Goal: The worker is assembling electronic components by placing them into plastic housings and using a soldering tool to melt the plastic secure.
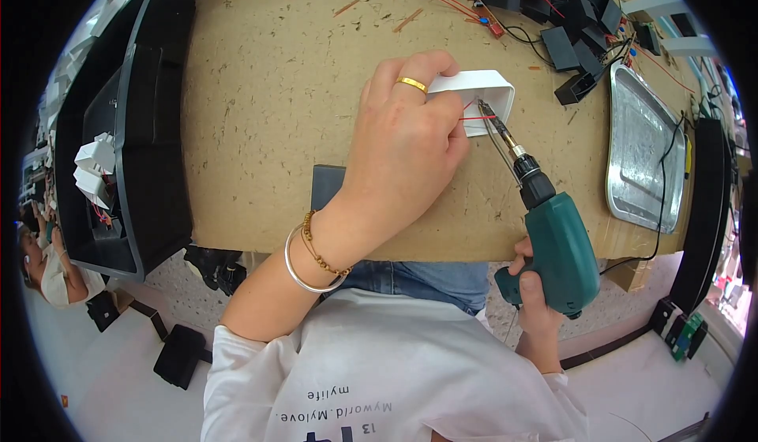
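My left hand (407,142) is closed around a small white plastic case (493,81), holding it just above or on the cardboard-covered bench. A thin red wire (479,117) runs from its fingers into the open side of the case. My right hand (538,308) grips the handle of a green soldering gun (564,245). Its tip reaches inside the case beside the red wire, with a thin feed tube alongside. Whether the tip touches anything is too small to tell. A dark flat box (326,183) lies partly hidden beneath my left wrist.
A deep black crate (154,150) with white cases inside stands at the left. Black boxes (559,47), wires and circuit boards crowd the back right. A metal tray (643,154) lies at the right, crossed by a black cable. Another person (67,272) sits far left.
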The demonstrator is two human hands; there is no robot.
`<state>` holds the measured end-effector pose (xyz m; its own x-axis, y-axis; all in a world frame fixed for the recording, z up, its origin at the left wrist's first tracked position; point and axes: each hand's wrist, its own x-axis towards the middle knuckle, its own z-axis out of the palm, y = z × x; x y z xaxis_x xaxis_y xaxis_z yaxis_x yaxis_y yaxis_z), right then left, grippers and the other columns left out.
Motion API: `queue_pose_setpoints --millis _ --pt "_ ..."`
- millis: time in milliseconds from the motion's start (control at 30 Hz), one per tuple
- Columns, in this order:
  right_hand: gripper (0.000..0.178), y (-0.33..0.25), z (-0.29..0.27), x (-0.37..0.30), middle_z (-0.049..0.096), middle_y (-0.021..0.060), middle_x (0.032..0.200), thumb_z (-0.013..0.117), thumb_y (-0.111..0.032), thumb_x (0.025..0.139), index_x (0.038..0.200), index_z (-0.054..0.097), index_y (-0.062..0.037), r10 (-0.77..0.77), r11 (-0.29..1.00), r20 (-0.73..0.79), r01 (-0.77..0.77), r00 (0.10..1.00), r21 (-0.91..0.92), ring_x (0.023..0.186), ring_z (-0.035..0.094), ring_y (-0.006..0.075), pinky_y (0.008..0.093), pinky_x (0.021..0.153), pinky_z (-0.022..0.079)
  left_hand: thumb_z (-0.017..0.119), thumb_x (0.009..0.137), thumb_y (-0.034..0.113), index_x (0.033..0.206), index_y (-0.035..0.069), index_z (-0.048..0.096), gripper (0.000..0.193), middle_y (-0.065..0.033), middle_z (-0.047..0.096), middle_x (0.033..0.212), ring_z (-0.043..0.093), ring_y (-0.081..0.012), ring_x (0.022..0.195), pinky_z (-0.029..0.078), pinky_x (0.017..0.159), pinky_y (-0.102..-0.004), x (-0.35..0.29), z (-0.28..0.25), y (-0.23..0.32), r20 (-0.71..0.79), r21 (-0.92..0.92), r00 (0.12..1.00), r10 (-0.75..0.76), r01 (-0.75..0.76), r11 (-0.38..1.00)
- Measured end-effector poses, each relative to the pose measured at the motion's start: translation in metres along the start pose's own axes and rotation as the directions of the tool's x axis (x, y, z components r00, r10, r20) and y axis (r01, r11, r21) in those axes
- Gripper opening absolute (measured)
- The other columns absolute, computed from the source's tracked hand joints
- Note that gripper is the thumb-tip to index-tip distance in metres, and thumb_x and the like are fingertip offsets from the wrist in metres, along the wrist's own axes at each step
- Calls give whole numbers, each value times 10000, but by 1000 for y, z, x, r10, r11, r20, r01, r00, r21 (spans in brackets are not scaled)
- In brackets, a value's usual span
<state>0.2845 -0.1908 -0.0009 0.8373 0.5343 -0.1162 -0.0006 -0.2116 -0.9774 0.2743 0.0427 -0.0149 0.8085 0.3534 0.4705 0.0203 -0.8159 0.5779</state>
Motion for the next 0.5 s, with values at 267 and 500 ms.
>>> queue_pose_setpoints --millis 267,500 --pt "465 7 -3 -1 588 130 945 643 -349 822 1063 563 41 -70 993 28 72 997 -95 717 545 148 302 696 442 650 614 -26 646 18 576 92 -80 566 1026 521 -285 878 468 715 -355 0 2 -1 -63 32 998 28 -26 999" --pt "512 3 0 -1 591 127 880 640 -355 823 1110 547 58 -3 1000 5 3 1000 10 718 547 149 306 732 440 653 617 -23 641 19 570 96 -82 568 1022 518 -282 868 466 709 -353 1 1 -1 -64 28 997 31 -30 999"
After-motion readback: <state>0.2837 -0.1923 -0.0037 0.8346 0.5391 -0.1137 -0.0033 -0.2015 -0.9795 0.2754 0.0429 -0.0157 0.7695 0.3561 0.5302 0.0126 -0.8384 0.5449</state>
